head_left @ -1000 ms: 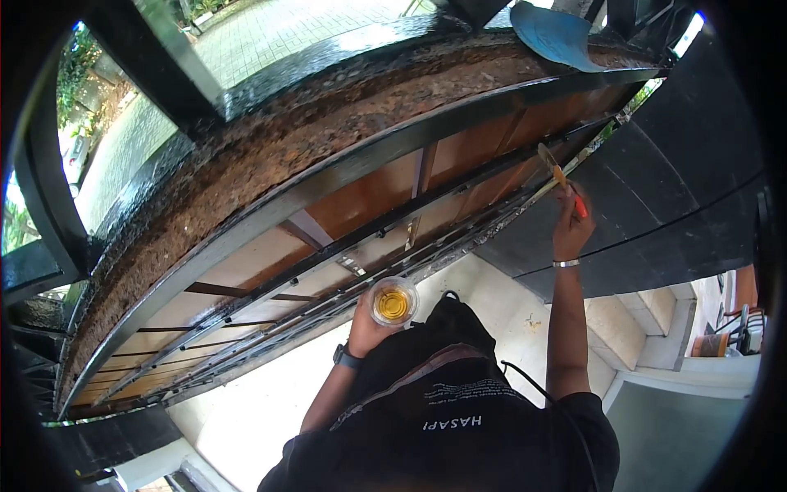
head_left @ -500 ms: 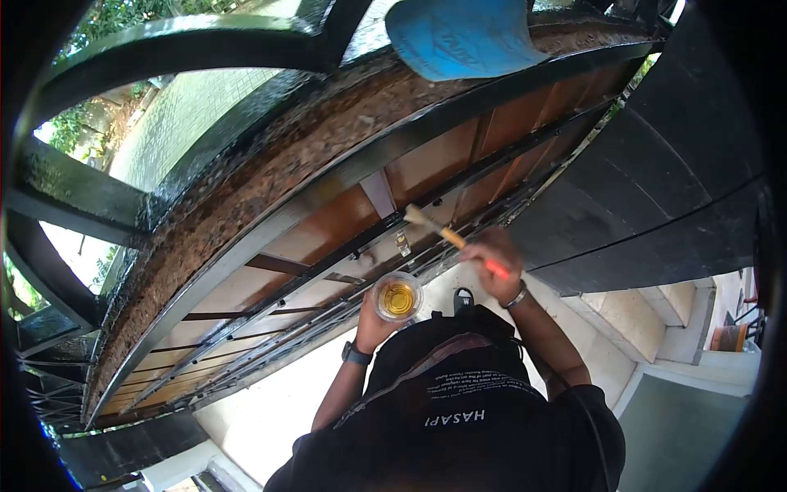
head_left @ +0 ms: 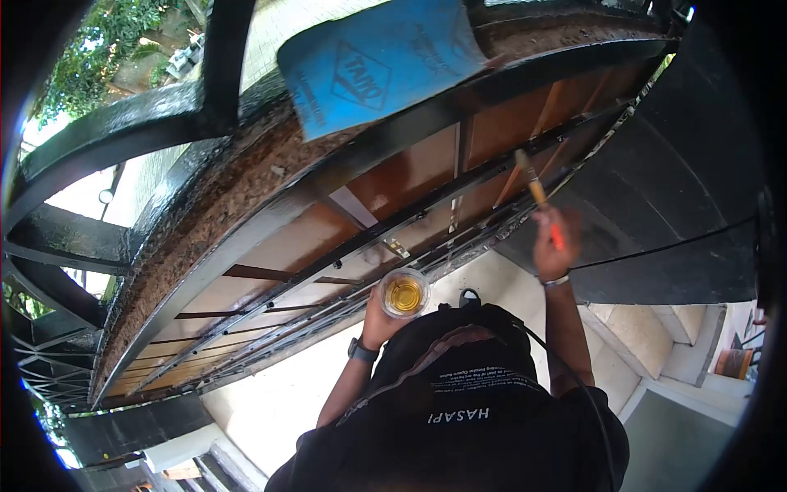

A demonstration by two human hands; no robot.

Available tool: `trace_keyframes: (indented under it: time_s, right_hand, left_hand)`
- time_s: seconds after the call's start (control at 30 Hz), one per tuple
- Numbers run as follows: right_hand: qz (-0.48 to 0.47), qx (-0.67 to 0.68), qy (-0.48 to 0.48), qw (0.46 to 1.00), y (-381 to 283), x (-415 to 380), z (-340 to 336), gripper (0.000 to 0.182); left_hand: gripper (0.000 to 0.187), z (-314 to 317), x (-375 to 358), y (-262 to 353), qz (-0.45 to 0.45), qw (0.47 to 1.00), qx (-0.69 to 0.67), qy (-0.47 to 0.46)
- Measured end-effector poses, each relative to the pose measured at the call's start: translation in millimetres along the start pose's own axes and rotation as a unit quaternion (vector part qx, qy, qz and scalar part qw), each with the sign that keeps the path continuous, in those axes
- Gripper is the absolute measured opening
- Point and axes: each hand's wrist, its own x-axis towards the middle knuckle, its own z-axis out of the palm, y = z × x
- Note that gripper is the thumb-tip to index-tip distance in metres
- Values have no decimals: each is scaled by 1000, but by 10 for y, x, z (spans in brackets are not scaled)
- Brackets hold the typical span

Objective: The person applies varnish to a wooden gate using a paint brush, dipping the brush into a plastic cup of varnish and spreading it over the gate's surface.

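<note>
A clear plastic cup (head_left: 405, 293) with amber liquid in it is held in my left hand (head_left: 378, 320), near my chest. My right hand (head_left: 557, 243) is closed round the handle of a paintbrush (head_left: 533, 182), whose bristles point up and away from me. The bristle end lies in front of the brown wooden panels (head_left: 398, 187) with dark metal bars; whether it touches them I cannot tell. A blue sheet (head_left: 373, 66) marked TAIKO lies over the brown rough ledge above the panels.
Black curved metalwork (head_left: 123, 123) rises at the upper left. A large dark panel (head_left: 656, 221) stands at the right. Light steps (head_left: 631, 336) are at the lower right, and the pale floor (head_left: 270, 410) lies below.
My right hand has moved up and to the right with the brush. My left hand still holds the cup, slightly shifted. The view has turned, and the blue sheet shows more fully.
</note>
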Motion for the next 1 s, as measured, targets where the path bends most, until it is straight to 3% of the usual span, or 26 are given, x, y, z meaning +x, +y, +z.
trace_keyframes:
  time_s: [0.1, 0.17, 0.2, 0.27, 0.43, 0.5, 0.6, 0.67, 0.7, 0.77, 0.8, 0.87, 0.93, 1.0]
  right_hand:
    - [-99, 105, -36, 989, -388, -99, 132, 19]
    - [-130, 266, -172, 940, -604, -140, 122, 27]
    - [-138, 349, -170, 911, -715, -128, 151, 29]
    - [-147, 387, -146, 899, -791, -108, 233, 25]
    - [-41, 324, -120, 938, -295, 3, 241, 19]
    - [70, 253, -60, 963, 14, -40, 167, 17]
    - [78, 227, -22, 971, 360, 88, -20, 15]
    - [-23, 173, 8, 985, 433, 324, -226, 17]
    - [-23, 178, 7, 984, 420, 435, -298, 17]
    - [-173, 109, -81, 976, 395, 637, -401, 23]
    - [-174, 115, -82, 975, 344, 706, -414, 23]
    - [-251, 77, -221, 939, 188, 812, -374, 27]
    - [-285, 73, -227, 928, 103, 776, -208, 26]
    - [-388, 82, -256, 882, -29, 783, -80, 20]
  left_hand:
    - [82, 125, 53, 16, 5, 1000, -3, -1]
    - [82, 200, 73, 43, 9, 1000, -5, -5]
    - [82, 241, 86, 62, -5, 1000, -22, -7]
    - [83, 322, 89, 91, -21, 999, -37, -10]
    - [78, 514, 31, 193, 1, 1000, 16, 23]
    - [72, 614, -45, 182, 7, 998, 35, 45]
    - [84, 734, -206, 36, -25, 999, -12, 43]
    - [84, 793, -261, 45, -34, 998, -14, 51]
    - [84, 820, -283, 71, -36, 998, -12, 56]
    - [76, 874, -322, 154, -38, 995, -9, 89]
    - [73, 886, -354, 179, -39, 994, -8, 105]
    - [73, 898, -397, 152, -51, 993, 7, 107]
    - [74, 919, -409, 150, -59, 993, 19, 105]
    - [74, 945, -407, 169, -55, 992, 8, 116]
